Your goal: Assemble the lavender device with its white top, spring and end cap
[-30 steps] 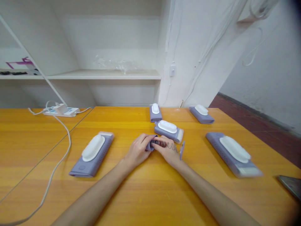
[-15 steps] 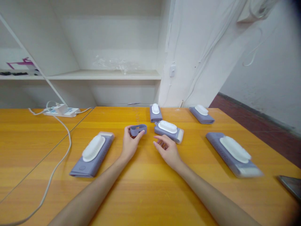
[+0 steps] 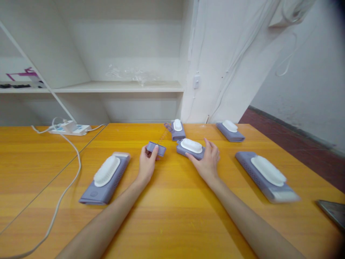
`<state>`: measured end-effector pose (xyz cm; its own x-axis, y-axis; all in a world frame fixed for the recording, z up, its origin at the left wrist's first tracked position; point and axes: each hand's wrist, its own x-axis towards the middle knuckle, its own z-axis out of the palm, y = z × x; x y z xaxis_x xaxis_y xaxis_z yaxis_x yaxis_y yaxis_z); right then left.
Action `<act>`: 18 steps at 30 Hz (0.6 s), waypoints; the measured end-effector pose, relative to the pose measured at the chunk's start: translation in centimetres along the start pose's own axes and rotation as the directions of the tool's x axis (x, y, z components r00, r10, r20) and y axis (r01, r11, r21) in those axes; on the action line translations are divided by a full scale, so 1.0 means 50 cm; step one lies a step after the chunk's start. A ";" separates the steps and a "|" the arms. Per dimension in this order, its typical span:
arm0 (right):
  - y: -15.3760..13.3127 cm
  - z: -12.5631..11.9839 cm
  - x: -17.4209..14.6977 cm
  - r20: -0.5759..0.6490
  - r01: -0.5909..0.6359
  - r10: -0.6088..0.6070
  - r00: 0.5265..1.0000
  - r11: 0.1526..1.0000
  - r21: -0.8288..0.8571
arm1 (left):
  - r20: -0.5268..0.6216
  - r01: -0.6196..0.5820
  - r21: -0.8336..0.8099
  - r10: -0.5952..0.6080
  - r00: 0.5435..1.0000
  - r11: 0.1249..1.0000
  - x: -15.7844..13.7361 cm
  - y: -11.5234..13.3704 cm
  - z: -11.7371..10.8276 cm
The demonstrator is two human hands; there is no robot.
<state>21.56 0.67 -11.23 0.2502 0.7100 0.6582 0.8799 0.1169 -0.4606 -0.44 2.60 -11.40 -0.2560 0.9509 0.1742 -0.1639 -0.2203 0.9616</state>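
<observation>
My left hand (image 3: 147,160) pinches a small purple-grey cap (image 3: 158,148), hollow and oval, tilted just above the table. A thin coiled cord (image 3: 164,135) seems to run from the cap up toward a loop by the far case. My right hand (image 3: 209,160) spans the right end of a flat purple-grey case (image 3: 183,150), thumb at its near side and fingers at its far side. On that case lies a white oval ridged piece (image 3: 192,145). The case's right end is hidden behind my hand.
Similar cases with white oval pieces lie around: a left one (image 3: 100,193), a far one (image 3: 178,135), a far right one (image 3: 229,133) and a right one (image 3: 265,180). A power strip (image 3: 81,130) with a white cable (image 3: 72,181) sits left; a dark phone-like object (image 3: 332,212) lies right.
My right hand has moved right and closed around the middle case. My left hand has tipped the cap over, its opening no longer facing me. The coiled cord now shows stretched behind it.
</observation>
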 end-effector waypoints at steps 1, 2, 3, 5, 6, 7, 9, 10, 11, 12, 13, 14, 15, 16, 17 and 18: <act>0.007 0.007 0.001 0.008 -0.032 0.032 0.999 0.999 -0.019 | -0.028 0.020 -0.046 -0.022 0.999 0.999 0.003 -0.002 -0.003; 0.013 0.014 0.000 0.022 -0.049 0.050 0.999 0.998 -0.029 | -0.052 0.039 -0.095 -0.045 0.998 0.995 0.006 -0.003 -0.006; 0.018 0.019 -0.001 0.040 -0.053 0.055 0.998 0.998 -0.034 | -0.070 0.052 -0.141 -0.062 0.996 0.989 0.007 -0.003 -0.008; 0.025 0.027 -0.003 0.079 -0.035 0.038 0.996 0.999 -0.039 | -0.089 0.041 -0.185 -0.058 0.994 0.982 0.005 -0.002 -0.008; 0.028 0.029 -0.004 0.096 -0.020 0.024 0.995 0.999 -0.042 | -0.086 0.019 -0.176 -0.035 0.996 0.984 0.002 0.000 -0.006; 0.029 0.029 -0.004 0.109 -0.005 0.010 0.994 0.999 -0.046 | -0.074 -0.008 -0.154 -0.004 0.997 0.988 -0.003 0.002 -0.003; 0.031 0.028 -0.004 0.123 0.012 -0.006 0.992 0.998 -0.053 | -0.028 -0.043 -0.116 0.040 0.999 0.992 -0.012 0.005 0.005; 0.031 0.027 -0.004 0.126 0.016 -0.009 0.992 0.998 -0.054 | -0.004 -0.041 -0.112 0.041 0.999 0.993 -0.016 0.006 0.008; 0.031 0.027 -0.004 0.126 0.016 -0.010 0.992 0.998 -0.053 | 0.008 -0.028 -0.121 0.029 1.000 0.992 -0.018 0.005 0.010; 0.032 0.027 -0.004 0.124 0.014 -0.008 0.992 0.999 -0.051 | 0.007 -0.007 -0.140 0.008 1.000 0.990 -0.018 0.004 0.010; 0.032 0.027 -0.004 0.123 0.012 -0.006 0.992 0.999 -0.048 | -0.007 0.017 -0.164 -0.018 1.000 0.986 -0.016 0.002 0.010; 0.032 0.027 -0.004 0.121 0.010 -0.004 0.993 0.999 -0.046 | -0.028 0.038 -0.189 -0.044 0.999 0.981 -0.013 0.000 0.008; 0.032 0.028 -0.005 0.121 0.010 -0.005 0.993 0.999 -0.042 | -0.050 0.053 -0.209 -0.065 0.997 0.977 -0.010 -0.002 0.006; 0.032 0.028 -0.005 0.120 0.010 -0.005 0.993 0.999 -0.039 | -0.065 0.060 -0.218 -0.075 0.995 0.974 -0.008 -0.003 0.004; 0.031 0.028 -0.005 0.118 0.010 -0.006 0.993 0.999 -0.035 | -0.068 0.055 -0.210 -0.071 0.995 0.976 -0.006 -0.003 0.003; 0.031 0.028 -0.005 0.117 0.010 -0.007 0.993 0.999 -0.031 | -0.062 0.039 -0.182 -0.051 0.997 0.983 -0.007 -0.003 0.002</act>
<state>22.29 1.65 -12.95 0.1955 0.7854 0.5873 0.8947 0.1024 -0.4348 -0.22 2.35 -11.56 -0.3058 0.9455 0.1119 -0.3444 -0.2194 0.9128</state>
